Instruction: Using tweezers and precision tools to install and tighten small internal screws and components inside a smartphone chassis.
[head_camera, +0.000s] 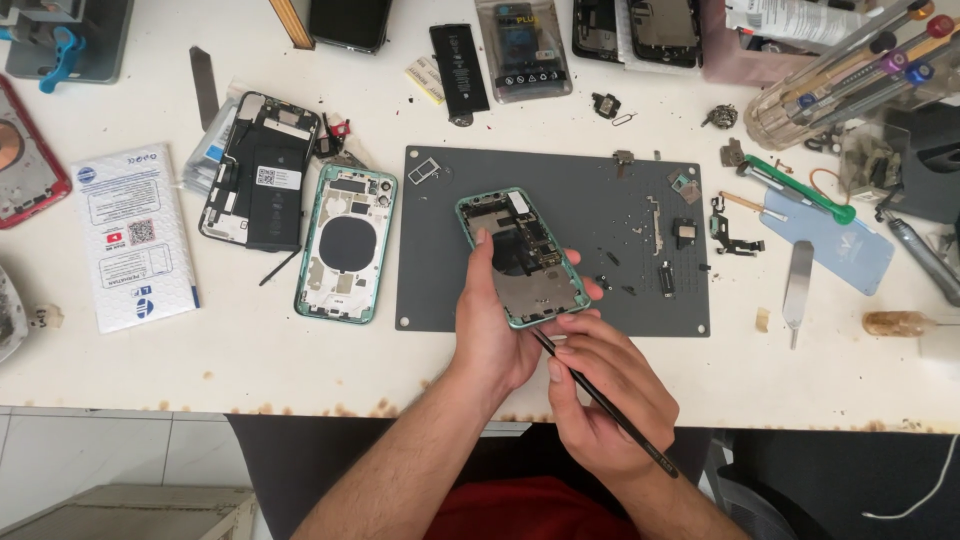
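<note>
My left hand (495, 330) holds an opened green phone housing (522, 256) above the grey work mat (440, 290), thumb resting on its inner left side. The housing shows a circuit board and a bare metal plate inside. My right hand (605, 395) grips a thin black pry tool (600, 400) like a pen. Its tip touches the housing's lower edge.
A second green housing (346, 243) and a black phone frame with battery (262, 170) lie left of the mat. Small screws and parts (660, 235) dot the mat's right side. A metal spatula (797, 285), blue pad (835, 245), screwdriver holder (850, 70) and loose battery (459, 68) surround it.
</note>
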